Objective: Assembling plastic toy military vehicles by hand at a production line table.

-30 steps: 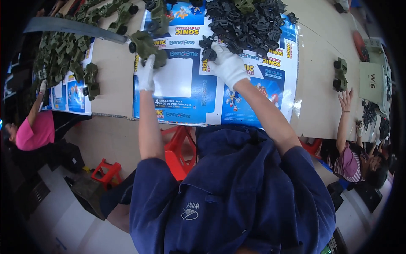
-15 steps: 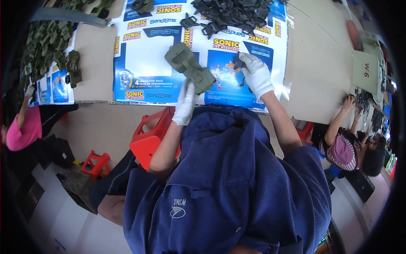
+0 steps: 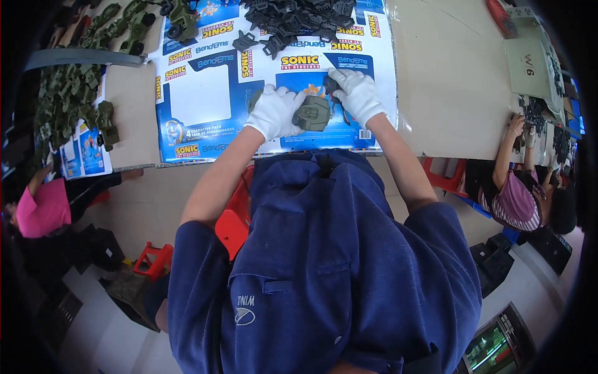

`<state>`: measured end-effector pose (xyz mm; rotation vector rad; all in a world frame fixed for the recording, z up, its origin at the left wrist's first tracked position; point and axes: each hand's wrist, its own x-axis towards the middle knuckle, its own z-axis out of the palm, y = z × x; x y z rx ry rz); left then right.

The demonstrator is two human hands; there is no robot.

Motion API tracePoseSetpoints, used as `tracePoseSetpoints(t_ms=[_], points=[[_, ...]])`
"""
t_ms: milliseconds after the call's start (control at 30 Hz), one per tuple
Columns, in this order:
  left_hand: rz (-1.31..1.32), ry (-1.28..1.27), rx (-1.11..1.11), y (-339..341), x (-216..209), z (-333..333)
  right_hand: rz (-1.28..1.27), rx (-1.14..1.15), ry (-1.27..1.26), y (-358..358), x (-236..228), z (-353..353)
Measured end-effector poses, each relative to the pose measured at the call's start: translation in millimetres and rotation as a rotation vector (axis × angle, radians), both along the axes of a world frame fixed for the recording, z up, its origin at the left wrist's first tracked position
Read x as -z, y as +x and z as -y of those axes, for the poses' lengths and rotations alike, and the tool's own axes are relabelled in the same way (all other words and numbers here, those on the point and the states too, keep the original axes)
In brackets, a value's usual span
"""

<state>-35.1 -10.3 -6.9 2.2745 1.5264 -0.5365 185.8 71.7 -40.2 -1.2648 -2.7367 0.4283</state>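
My left hand, in a white glove, is closed over the middle of an olive-green toy vehicle body. One end of the body shows to the right of the fingers and a bit of the other end to the left; the middle is covered. In a white glove too, my right hand pinches a small black plastic part just beyond the body's right end. Whether part and body touch, I cannot tell. Both hands are low over a printed blue-and-white card sheet.
A heap of black plastic parts lies at the far side of the sheet. Green toy vehicles with black wheels stand far left, and many more green bodies are piled beyond a grey strip. Co-workers sit at both sides.
The toy body has turned from upright to lying sideways, and my left hand now covers its middle. My right hand has brought the black part nearer to it. The view has shifted slightly.
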Motion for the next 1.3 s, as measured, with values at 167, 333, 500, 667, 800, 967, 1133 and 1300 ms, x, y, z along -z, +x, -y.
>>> tracePoseSetpoints(t_ms=[167, 333, 500, 667, 800, 967, 1133, 1300], points=[[0.036, 0.042, -0.214, 18.0, -12.1, 5.8, -0.036, 0.063, 0.033, -1.2, 2.3, 2.5], [0.323, 0.416, -0.254, 39.2, 31.7, 14.3, -0.048, 0.086, 0.028, -3.7, 7.5, 0.3], [0.352, 0.091, -0.508, 42.8, -11.7, 8.6, -0.475, 0.38, -0.285, 12.8, 15.1, -2.2], [0.501, -0.114, -0.71, 31.7, -63.2, 17.8, -1.146, 0.419, -1.278, 34.6, -37.7, 29.8], [0.537, -0.179, -0.726, 38.6, -104.3, 17.4, -1.347, 0.3, -1.454, 30.4, -54.3, 48.3], [0.546, -0.16, -0.765, 44.6, -104.6, 21.6, -1.295, 0.184, -1.311, 35.7, -39.8, 47.9], [0.546, -0.151, -0.784, 46.0, -104.8, 24.8, -1.359, 0.215, -1.468, 36.2, -42.2, 47.6], [0.56, -0.192, -0.784, 45.2, -110.2, 25.1, -1.303, 0.126, -1.32, 41.3, -38.3, 45.3]])
